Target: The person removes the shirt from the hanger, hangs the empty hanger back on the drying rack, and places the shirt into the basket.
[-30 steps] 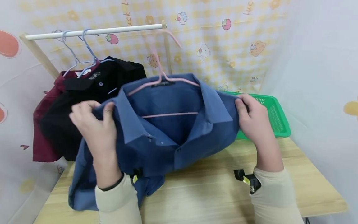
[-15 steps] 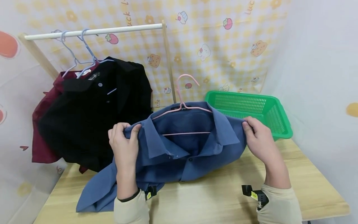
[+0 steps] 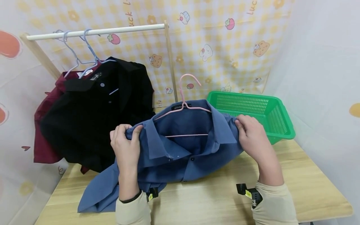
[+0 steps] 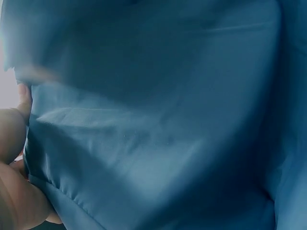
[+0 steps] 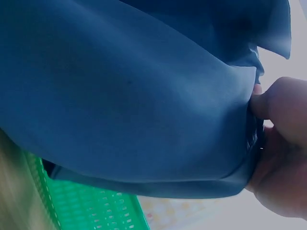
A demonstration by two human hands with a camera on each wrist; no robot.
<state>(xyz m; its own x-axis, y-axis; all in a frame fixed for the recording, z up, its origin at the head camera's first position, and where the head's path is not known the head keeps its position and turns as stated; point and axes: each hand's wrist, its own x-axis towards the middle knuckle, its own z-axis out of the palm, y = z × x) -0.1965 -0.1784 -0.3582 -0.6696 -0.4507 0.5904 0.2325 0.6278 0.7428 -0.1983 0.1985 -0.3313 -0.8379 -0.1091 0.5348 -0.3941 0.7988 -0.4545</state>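
Note:
Both hands hold a blue collared shirt [image 3: 168, 168] by its two shoulders, over the table. My left hand [image 3: 126, 147] pinches the shoulder on the left, thumb on the front of the cloth. At the other shoulder my right hand [image 3: 253, 137] grips the fabric, which bunches a little beside the thumb. A pink hanger [image 3: 183, 97] sits inside the shirt, its hook standing up above the collar and its lower bar showing through the neck opening. Blue cloth [image 4: 158, 143] fills most of the left wrist view. One sleeve of the shirt trails onto the table at left.
A rack with a white rail [image 3: 126, 29] stands at the back left. On it hang a black shirt [image 3: 92, 125] and a dark red shirt [image 3: 46, 134] on blue hangers [image 3: 91, 51]. A green basket [image 3: 287, 125] stands behind my right hand on the wooden table [image 3: 309, 187].
The shirt and its hanger came down and to the right, away from the rail, with both hands. Since then my right hand has shifted slightly inward, wrinkling the shoulder.

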